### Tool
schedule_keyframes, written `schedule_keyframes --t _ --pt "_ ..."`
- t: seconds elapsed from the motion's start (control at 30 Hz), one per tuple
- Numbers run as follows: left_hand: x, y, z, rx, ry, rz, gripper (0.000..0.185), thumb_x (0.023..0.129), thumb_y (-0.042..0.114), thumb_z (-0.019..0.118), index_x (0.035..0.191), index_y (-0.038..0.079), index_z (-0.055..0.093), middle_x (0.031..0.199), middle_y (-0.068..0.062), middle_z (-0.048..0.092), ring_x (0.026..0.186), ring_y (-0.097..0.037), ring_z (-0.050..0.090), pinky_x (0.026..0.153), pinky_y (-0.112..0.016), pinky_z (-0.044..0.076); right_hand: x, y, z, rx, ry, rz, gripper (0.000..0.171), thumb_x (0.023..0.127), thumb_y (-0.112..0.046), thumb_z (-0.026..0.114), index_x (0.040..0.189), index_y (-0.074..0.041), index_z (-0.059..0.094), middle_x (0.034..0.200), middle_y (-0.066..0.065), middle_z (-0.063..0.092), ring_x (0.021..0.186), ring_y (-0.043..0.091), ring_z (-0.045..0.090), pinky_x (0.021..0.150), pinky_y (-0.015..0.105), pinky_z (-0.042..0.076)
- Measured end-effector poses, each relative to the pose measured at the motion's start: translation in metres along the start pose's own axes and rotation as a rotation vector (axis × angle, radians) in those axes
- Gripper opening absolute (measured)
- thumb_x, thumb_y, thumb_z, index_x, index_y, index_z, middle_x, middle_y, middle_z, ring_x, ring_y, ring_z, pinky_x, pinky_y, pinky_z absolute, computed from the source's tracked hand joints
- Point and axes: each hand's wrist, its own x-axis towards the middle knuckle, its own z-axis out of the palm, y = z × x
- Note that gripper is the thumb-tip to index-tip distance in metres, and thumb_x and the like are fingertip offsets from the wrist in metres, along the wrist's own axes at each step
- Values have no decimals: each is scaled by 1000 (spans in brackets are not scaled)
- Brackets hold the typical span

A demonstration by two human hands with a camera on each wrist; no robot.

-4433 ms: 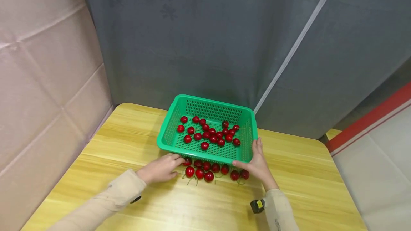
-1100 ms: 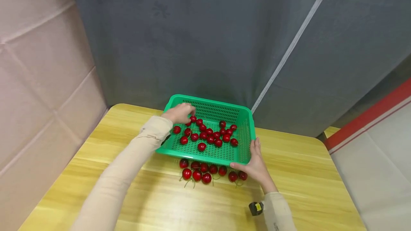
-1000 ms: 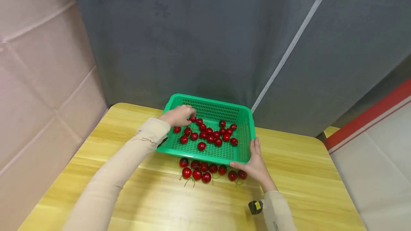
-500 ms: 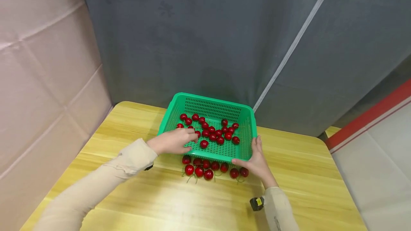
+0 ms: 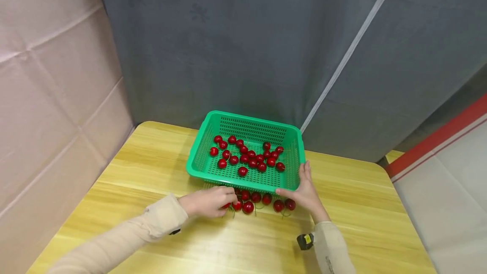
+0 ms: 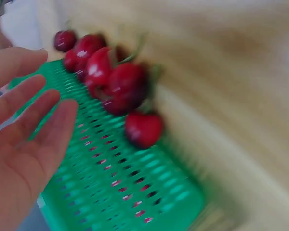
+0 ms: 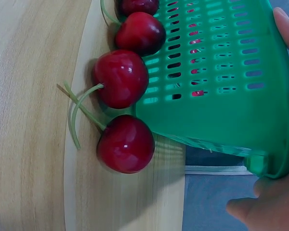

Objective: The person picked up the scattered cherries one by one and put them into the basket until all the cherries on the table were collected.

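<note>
One wooden table (image 5: pixel 152 168), with a green slotted basket (image 5: pixel 228 179) at its far middle. Best to brace that basket firmly and lift fruit singly from the end of the row, by the body and not the stem, lightly enough not to scatter the rest.

Right hand (image 5: pixel 304 193) clamped round the basket's near right corner. Left hand (image 5: pixel 207 201) nearly flat, fingers relaxed, touching the leftmost stemmed cherries (image 5: pixel 248 207) on the table just before the near wall, clasping none. More loose cherries (image 5: pixel 251 157) inside.
</note>
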Motion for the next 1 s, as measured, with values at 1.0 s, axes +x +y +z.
schedule_keyframes --t 1.0 --pt "-8 -16 43 52 130 -57 24 78 12 66 102 8 61 97 -2 58 89 -14 56 81 -23 48 -1 -1 0 7 13 -9 123 64 -46 78 143 1 -4 149 9 -20 137 32 -12 106 56 10"
